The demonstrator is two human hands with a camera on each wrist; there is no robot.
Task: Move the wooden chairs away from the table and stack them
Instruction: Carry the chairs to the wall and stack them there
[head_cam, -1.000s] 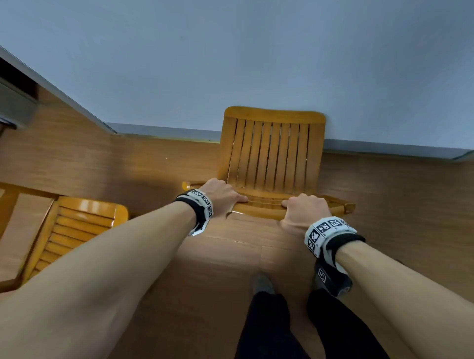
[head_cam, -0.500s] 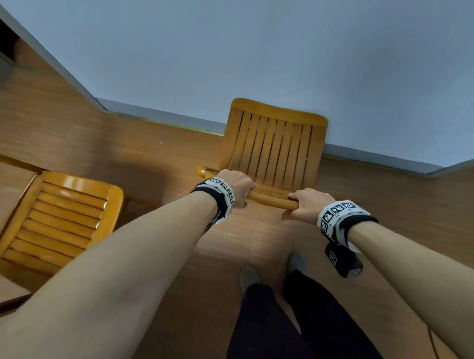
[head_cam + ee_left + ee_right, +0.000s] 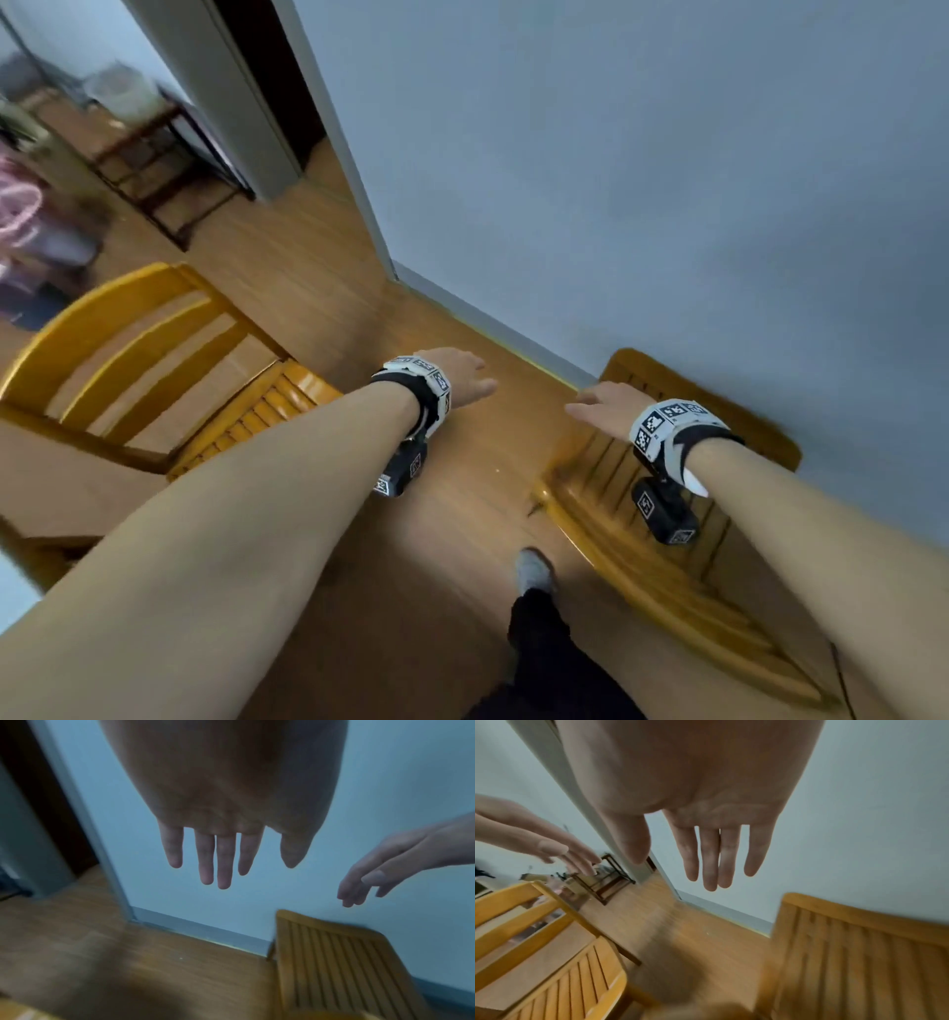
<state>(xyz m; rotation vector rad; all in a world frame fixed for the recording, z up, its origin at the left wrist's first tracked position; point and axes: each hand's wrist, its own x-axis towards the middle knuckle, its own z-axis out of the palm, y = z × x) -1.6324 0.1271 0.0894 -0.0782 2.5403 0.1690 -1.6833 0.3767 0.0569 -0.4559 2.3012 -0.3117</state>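
Observation:
A slatted wooden chair stands on the floor against the pale wall at the right, also visible in the left wrist view and the right wrist view. A second wooden chair stands at the left, its backrest and slatted seat showing. My left hand hovers over bare floor between the two chairs, fingers straight and holding nothing. My right hand hangs above the right chair's seat, fingers straight and empty.
The wooden floor runs between the chairs. A wall corner and door frame stand ahead, with a dark metal rack and blurred clutter beyond at the upper left. My dark-trousered leg and grey sock are below.
Both hands have let go of the right chair's backrest and opened. My head has turned left, bringing the second chair and the doorway into view; the picture is motion-blurred.

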